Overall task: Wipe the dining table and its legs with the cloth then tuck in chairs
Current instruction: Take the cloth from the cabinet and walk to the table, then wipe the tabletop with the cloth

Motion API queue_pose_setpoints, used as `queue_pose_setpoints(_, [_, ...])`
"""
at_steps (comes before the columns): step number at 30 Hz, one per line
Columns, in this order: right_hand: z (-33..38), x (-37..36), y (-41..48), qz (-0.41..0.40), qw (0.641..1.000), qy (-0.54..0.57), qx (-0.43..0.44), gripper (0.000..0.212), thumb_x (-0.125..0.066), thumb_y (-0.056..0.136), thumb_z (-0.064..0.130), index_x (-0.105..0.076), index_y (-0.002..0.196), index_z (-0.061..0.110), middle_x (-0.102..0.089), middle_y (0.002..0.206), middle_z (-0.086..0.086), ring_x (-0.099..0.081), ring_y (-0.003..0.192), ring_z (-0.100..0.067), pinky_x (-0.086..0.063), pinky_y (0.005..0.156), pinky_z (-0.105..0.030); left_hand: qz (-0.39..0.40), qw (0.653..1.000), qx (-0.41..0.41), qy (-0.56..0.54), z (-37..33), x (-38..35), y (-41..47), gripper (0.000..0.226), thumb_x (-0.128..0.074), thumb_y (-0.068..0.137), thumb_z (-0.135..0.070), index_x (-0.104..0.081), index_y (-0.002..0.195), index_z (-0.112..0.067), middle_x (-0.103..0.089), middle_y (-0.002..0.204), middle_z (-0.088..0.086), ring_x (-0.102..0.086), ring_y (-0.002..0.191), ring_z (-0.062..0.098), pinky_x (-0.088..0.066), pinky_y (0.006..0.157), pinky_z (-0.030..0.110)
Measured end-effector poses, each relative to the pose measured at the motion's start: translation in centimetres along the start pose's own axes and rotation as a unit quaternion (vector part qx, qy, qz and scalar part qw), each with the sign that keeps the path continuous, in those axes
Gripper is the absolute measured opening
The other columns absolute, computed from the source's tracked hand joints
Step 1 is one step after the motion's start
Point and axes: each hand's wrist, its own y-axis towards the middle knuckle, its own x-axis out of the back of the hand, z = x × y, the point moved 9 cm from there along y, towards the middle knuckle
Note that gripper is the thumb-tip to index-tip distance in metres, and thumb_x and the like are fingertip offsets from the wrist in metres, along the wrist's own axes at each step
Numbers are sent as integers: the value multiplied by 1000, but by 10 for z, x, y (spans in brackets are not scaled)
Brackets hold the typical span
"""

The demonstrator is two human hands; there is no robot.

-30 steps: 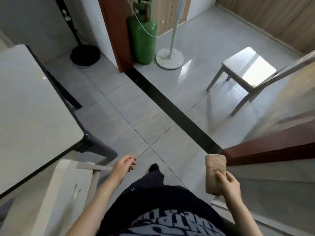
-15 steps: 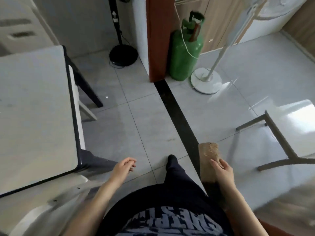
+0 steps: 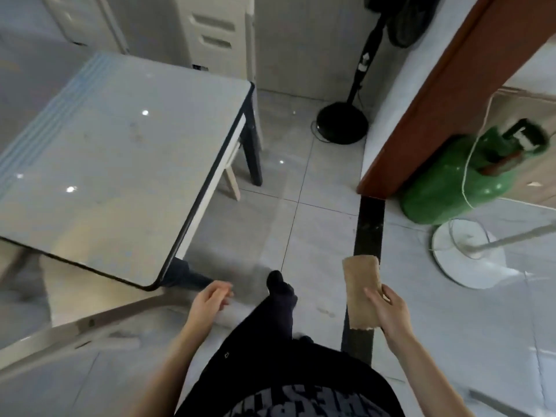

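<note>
Both forearms forward: right hand (image 3: 388, 308) grips cloth (image 3: 361, 288), left hand (image 3: 209, 300) loose.

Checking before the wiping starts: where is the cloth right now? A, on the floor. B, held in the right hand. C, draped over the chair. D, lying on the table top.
B: the folded tan cloth is gripped by the right hand, apart from the table.

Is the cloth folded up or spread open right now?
Folded. The cloth shows as a narrow tan strip held upright in the right hand, clear of the dining table; no loose corners hang.
</note>
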Motion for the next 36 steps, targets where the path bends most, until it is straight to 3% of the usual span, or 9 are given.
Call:
queue_pose_setpoints(3, [52,-38,43,32,999,-20,33,10,-68,87,26,-64,88,16,-67,90,-4,-61,82,-24,-46,71,-36,-17,999,-41,-21,-41,0,29,19,-51,96,-12,-67,86,-15,-65,82,11,-59,78,24,-46,79,37])
queue_pose_setpoints(6, [113,-92,75,78,994,-36,70,19,-69,86,28,-65,102,19,-69,100,-1,-64,94,-24,-52,83,-44,-32,996,-83,-24,-91,10,58,19,-54,84,-35,-67,87,-22,-66,84,8,-62,83,22,-47,81,36])
queue_pose_setpoints(10, [199,-170,101,142,980,-66,124,18,-67,88,26,-66,102,15,-70,95,-3,-65,92,-28,-51,76,-41,-86,988,-126,11,-149,37,95,22,-52,92,-28,-63,109,-19,-66,102,-3,-60,94,4,-45,78,11])
queue_pose_setpoints(15, [293,-268,113,218,955,-78,184,8,-62,92,16,-60,93,23,-66,86,8,-65,71,-8,-52,58,-17,-187,953,-195,137,-194,84,137,67,-38,80,-57,-50,135,-20,-48,133,-11,-43,122,1,-30,101,15])
queue_pose_setpoints(20, [357,-368,120,286,910,-159,253,13,-62,92,10,-62,92,23,-66,90,2,-63,70,4,-50,62,-13,-297,923,-159,186,-197,134,174,66,-40,84,-54,-41,142,-25,-40,147,0,-36,135,17,-29,112,33])
queue_pose_setpoints(27, [414,-510,137,325,763,-319,459,14,-56,93,17,-62,99,28,-63,89,2,-58,77,-6,-45,67,-22,-353,891,-82,272,-184,169,243,64,-35,86,-51,-38,143,-22,-34,151,4,-33,136,26,-25,113,38])
queue_pose_setpoints(30, [409,-562,151,248,621,-430,607,35,-61,89,11,-57,124,10,-58,99,-8,-55,81,-22,-46,68,-32,-365,883,-48,291,-176,179,270,62,-37,86,-47,-42,140,-16,-39,148,8,-35,136,30,-28,112,42])
queue_pose_setpoints(32, [382,-587,160,241,539,-483,647,42,-67,81,5,-59,122,6,-59,95,-14,-56,75,-31,-49,61,-37,-365,880,-19,304,-165,182,284,61,-36,87,-46,-43,140,-15,-41,148,9,-35,137,31,-29,112,47])
queue_pose_setpoints(36, [342,-599,162,237,456,-501,696,45,-74,72,9,-64,116,8,-58,93,-17,-50,76,-34,-49,65,-41,-357,872,19,335,-144,177,299,62,-33,88,-45,-33,146,-21,-33,153,4,-26,143,24,-14,117,43])
